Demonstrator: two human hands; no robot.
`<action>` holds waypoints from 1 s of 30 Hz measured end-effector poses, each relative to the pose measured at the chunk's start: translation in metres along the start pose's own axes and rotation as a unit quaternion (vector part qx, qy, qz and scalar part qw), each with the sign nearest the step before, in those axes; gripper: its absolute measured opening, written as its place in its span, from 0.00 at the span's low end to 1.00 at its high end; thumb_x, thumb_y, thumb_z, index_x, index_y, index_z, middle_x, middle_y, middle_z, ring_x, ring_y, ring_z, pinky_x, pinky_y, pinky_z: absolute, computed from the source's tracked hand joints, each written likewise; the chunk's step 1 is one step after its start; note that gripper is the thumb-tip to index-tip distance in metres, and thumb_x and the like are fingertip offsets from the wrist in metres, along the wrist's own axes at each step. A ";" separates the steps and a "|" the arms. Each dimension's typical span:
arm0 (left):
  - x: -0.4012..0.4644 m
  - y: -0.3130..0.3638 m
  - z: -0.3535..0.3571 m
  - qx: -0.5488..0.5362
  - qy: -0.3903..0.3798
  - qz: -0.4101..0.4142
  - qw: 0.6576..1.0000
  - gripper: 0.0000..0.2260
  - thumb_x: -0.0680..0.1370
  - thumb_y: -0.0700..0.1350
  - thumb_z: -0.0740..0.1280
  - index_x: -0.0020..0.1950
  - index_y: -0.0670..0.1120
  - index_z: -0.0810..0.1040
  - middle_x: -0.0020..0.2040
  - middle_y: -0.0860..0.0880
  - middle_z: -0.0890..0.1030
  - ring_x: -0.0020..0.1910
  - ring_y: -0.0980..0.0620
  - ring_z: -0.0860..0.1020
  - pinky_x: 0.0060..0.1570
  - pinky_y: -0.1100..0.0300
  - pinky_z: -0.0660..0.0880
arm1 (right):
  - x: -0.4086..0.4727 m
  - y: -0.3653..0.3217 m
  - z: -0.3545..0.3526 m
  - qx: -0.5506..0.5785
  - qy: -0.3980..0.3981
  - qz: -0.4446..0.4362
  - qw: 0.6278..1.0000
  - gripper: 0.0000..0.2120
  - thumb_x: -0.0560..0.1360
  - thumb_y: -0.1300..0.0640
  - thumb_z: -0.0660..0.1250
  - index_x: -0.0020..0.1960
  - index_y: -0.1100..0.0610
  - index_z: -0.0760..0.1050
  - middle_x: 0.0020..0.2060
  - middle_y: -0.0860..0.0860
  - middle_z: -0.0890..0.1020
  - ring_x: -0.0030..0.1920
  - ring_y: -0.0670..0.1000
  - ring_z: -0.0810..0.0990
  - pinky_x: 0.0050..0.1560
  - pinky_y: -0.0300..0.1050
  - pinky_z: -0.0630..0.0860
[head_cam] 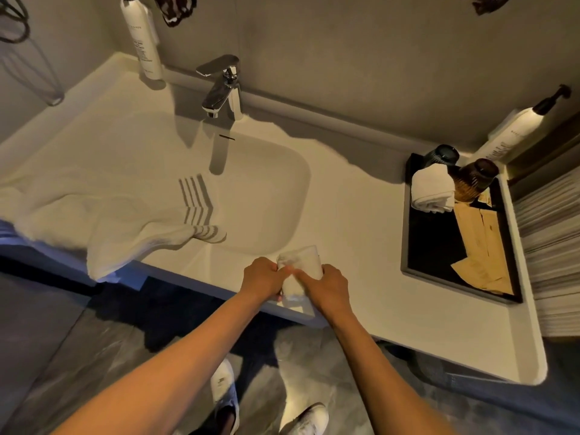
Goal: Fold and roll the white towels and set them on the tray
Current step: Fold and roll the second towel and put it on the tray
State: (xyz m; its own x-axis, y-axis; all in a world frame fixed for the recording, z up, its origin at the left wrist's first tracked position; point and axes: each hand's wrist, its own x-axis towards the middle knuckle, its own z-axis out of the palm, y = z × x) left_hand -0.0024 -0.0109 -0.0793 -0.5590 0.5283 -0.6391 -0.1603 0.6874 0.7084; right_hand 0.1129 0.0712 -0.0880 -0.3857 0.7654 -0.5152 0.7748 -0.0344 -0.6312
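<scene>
A small white towel (302, 262), partly rolled, lies at the counter's front edge just right of the sink. My left hand (263, 277) grips its left side and my right hand (329, 285) grips its right side; both hide the towel's lower part. A finished rolled white towel (432, 189) rests at the back of the black tray (434, 246) on the right of the counter. A larger white towel with grey stripes (125, 227) is draped over the sink's left front edge.
On the tray stand a dark green cup (443, 154) and a brown cup (475, 178), upside down, with tan paper packets (483, 246). A chrome tap (224, 86) rises behind the sink (266, 189). White bottles stand at back left (144, 42) and back right (514, 133).
</scene>
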 end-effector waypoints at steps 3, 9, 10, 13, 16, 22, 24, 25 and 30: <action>-0.003 0.002 0.000 -0.017 -0.017 -0.012 1.000 0.17 0.76 0.56 0.71 0.38 0.43 0.75 0.37 0.44 0.80 0.40 0.41 0.83 0.50 0.45 0.83 | 0.005 -0.005 0.000 0.027 0.005 0.033 0.999 0.24 0.74 0.42 0.69 0.58 0.62 0.78 0.54 0.58 0.83 0.49 0.57 0.81 0.43 0.43 0.72; -0.020 0.041 -0.027 -0.331 -0.207 -0.054 0.919 0.24 0.75 0.52 0.73 0.65 0.38 0.76 0.61 0.36 0.81 0.58 0.41 0.81 0.60 0.48 0.77 | -0.019 -0.040 -0.037 0.220 0.006 -0.036 0.975 0.18 0.69 0.44 0.73 0.49 0.58 0.83 0.43 0.54 0.87 0.45 0.54 0.86 0.50 0.55 0.83; -0.027 0.054 -0.032 -0.366 -0.239 -0.047 0.898 0.21 0.76 0.48 0.72 0.65 0.38 0.77 0.60 0.35 0.81 0.59 0.40 0.81 0.59 0.47 0.78 | -0.023 -0.049 -0.048 0.238 0.006 -0.055 0.970 0.16 0.70 0.46 0.74 0.49 0.58 0.83 0.43 0.55 0.87 0.45 0.54 0.86 0.50 0.54 0.83; -0.045 0.099 -0.038 -0.244 -0.233 0.061 0.939 0.18 0.74 0.44 0.74 0.62 0.39 0.80 0.54 0.40 0.86 0.52 0.45 0.85 0.47 0.52 0.82 | -0.035 -0.071 -0.080 0.250 0.027 -0.108 0.962 0.09 0.71 0.48 0.75 0.48 0.51 0.81 0.44 0.53 0.87 0.45 0.51 0.86 0.49 0.51 0.83; -0.052 0.131 -0.031 -0.067 -0.137 0.216 0.964 0.14 0.73 0.49 0.75 0.56 0.46 0.84 0.48 0.49 0.87 0.46 0.53 0.86 0.48 0.55 0.83 | -0.039 -0.077 -0.107 0.258 0.059 -0.127 0.956 0.07 0.72 0.49 0.74 0.47 0.50 0.81 0.42 0.50 0.86 0.46 0.52 0.86 0.49 0.52 0.84; -0.045 0.132 0.004 0.186 -0.112 0.363 0.906 0.09 0.74 0.52 0.71 0.48 0.47 0.82 0.43 0.52 0.84 0.42 0.52 0.81 0.42 0.55 0.76 | -0.052 -0.031 -0.130 0.294 0.039 -0.099 0.950 0.21 0.69 0.53 0.77 0.60 0.49 0.76 0.54 0.49 0.83 0.56 0.52 0.82 0.50 0.46 0.83; -0.046 0.129 0.014 0.267 -0.191 0.382 0.864 0.11 0.75 0.57 0.69 0.46 0.50 0.79 0.44 0.54 0.82 0.42 0.54 0.79 0.43 0.57 0.76 | -0.062 -0.018 -0.139 0.233 0.031 -0.106 0.966 0.28 0.65 0.50 0.80 0.63 0.48 0.74 0.54 0.45 0.81 0.53 0.45 0.81 0.44 0.36 0.80; -0.045 0.134 0.029 0.291 -0.234 0.388 0.842 0.09 0.76 0.58 0.69 0.47 0.54 0.77 0.45 0.56 0.81 0.42 0.58 0.77 0.42 0.61 0.74 | -0.063 -0.007 -0.153 0.205 0.028 -0.105 0.973 0.27 0.65 0.49 0.80 0.61 0.49 0.75 0.52 0.44 0.81 0.50 0.42 0.81 0.42 0.33 0.79; -0.037 0.151 0.095 0.274 -0.241 0.359 0.859 0.14 0.72 0.59 0.71 0.54 0.56 0.76 0.53 0.54 0.81 0.50 0.55 0.78 0.49 0.61 0.74 | -0.042 0.039 -0.203 0.212 0.066 -0.085 0.971 0.17 0.65 0.50 0.80 0.51 0.54 0.82 0.45 0.51 0.85 0.47 0.49 0.84 0.49 0.47 0.82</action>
State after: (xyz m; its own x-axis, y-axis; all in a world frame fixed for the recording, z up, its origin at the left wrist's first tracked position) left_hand 0.0710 0.1205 0.0224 0.0698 0.9683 -0.2398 0.5667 0.1593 0.8084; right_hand 0.2614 0.1681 0.0273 -0.4011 0.8580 -0.3209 0.4192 -0.1396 -0.8971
